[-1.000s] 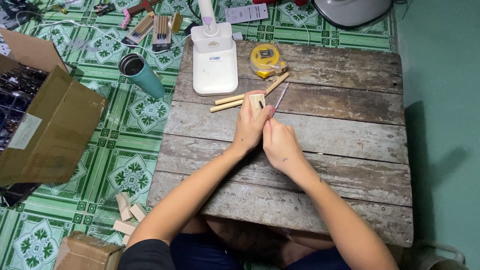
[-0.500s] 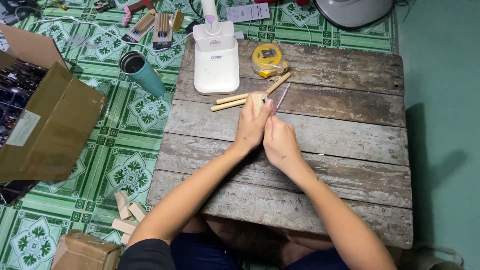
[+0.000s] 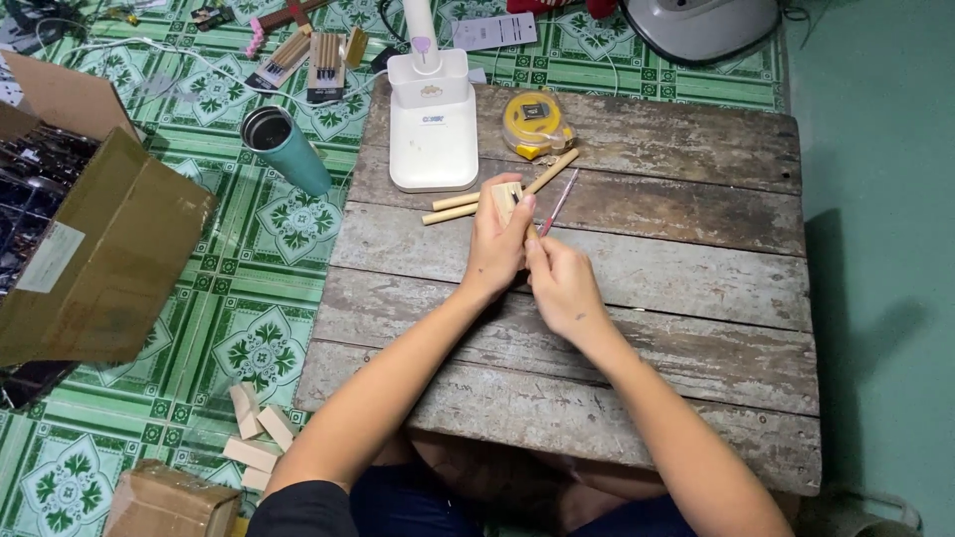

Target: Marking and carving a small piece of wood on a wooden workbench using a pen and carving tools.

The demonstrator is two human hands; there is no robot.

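1. Left hand (image 3: 494,249) has lifted a bit vs a sec ago. Fingers are curled tight round a small wood block (image 3: 507,197), thumb on top, and the block's top end now pokes clear above the knuckles. Earlier it sat lower and mostly hidden in the grip.
2. Right hand (image 3: 559,283) hasn't rly moved; it's pressed up against the left, fingers pinched shut on a thin red-handled tool (image 3: 559,202). The tool's far end slants up-right over the surface (image 3: 696,268). Can't tell if its working end touches the block, the hands cover that spot.
3. So, imo: block is up off the boards, held mid-air just above the 2 long sticks (image 3: 456,207), w/ the tool right beside it. Looks like fine hand work on the block is going on, not a pick or a put-down.
4. Everything else is same as before: a third stick (image 3: 553,171) angled toward the yellow tape measure (image 3: 537,124), white lamp base (image 3: 432,134) at the back edge, teal cup (image 3: 288,151) on the green tile floor, open cardboard box (image 3: 95,249) far left, wood offcuts (image 3: 257,438) near the knee.
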